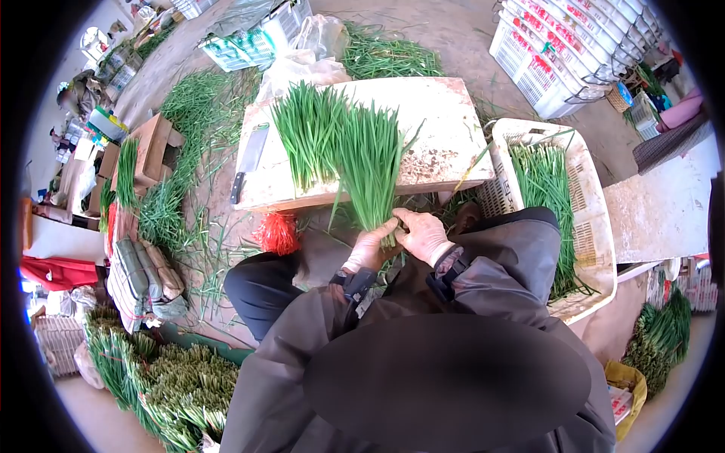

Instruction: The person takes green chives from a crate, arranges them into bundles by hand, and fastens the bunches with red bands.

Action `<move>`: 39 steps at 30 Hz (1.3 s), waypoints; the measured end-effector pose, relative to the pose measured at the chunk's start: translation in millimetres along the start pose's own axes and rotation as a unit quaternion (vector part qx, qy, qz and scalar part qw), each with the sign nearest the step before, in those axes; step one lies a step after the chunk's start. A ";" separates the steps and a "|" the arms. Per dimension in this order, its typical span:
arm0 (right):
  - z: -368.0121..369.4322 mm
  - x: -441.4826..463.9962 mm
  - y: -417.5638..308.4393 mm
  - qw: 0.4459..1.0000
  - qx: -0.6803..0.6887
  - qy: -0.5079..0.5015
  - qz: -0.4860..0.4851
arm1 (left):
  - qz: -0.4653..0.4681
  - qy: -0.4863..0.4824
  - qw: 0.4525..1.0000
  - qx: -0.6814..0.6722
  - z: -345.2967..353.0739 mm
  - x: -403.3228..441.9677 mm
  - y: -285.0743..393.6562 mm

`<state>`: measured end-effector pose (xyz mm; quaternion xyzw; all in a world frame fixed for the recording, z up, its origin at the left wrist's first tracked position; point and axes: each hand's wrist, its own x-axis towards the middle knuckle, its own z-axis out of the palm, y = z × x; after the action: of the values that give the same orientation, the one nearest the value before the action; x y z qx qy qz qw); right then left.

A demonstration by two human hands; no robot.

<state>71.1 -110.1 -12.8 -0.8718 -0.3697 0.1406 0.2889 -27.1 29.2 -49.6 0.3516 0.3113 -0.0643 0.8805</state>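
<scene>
A bunch of long green chives (pixel 370 162) lies with its leafy end over the board and its stem end toward me, past the board's near edge. My left hand (pixel 370 248) wraps round the stems from the left. From the right, my right hand (pixel 423 232) closes on the same stem end, its fingertips close to those of the left. Another pile of chives (pixel 306 132) rests on the wooden board (pixel 438 113), just left of the held bunch. A cleaver (pixel 253 155) with a dark handle lies along the board's left edge.
At my right stands a white plastic basket (pixel 593 204) holding chives. Red ties (pixel 277 232) hang below the board's near edge. Loose green leaves (pixel 200 113) litter the floor. Stacked white crates (pixel 540 68) stand at the back right, and bundled chives (pixel 181 385) lie at lower left.
</scene>
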 end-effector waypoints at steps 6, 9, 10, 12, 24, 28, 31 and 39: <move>-21.1 -2.1 0.5 0.993 0.007 -0.116 -0.014 | 0.010 -0.014 1.000 -0.018 -5.5 5.5 -2.2; -35.4 0.8 4.7 0.996 -0.034 -0.078 -0.028 | -0.028 -0.025 0.998 -0.058 -13.9 10.6 -4.0; -41.8 2.4 6.7 0.998 -0.046 -0.052 -0.008 | -0.036 -0.026 0.997 -0.069 -15.3 10.5 -2.6; -56.1 5.2 15.0 0.992 -0.108 0.033 0.056 | -0.052 -0.028 0.994 -0.092 -17.4 9.9 1.3; -28.8 17.0 38.6 0.977 0.045 -0.128 0.162 | -0.006 -0.040 0.998 -0.051 -23.4 3.8 -8.0; -1.1 22.0 27.3 0.897 0.373 -0.151 0.181 | -0.012 -0.055 0.998 -0.024 -14.9 -6.3 -0.1; 13.6 21.3 24.2 0.871 0.459 -0.086 0.152 | -0.020 -0.049 0.998 -0.022 -12.3 -10.6 1.7; 10.0 25.1 39.1 0.795 0.553 -0.072 0.239 | -0.022 -0.071 0.987 -0.145 -23.5 -9.0 -4.0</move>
<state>105.7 -109.8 -45.3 -0.6119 -0.0290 0.4480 0.6512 -47.4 40.8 -59.7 0.2075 0.2617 -0.0629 0.9405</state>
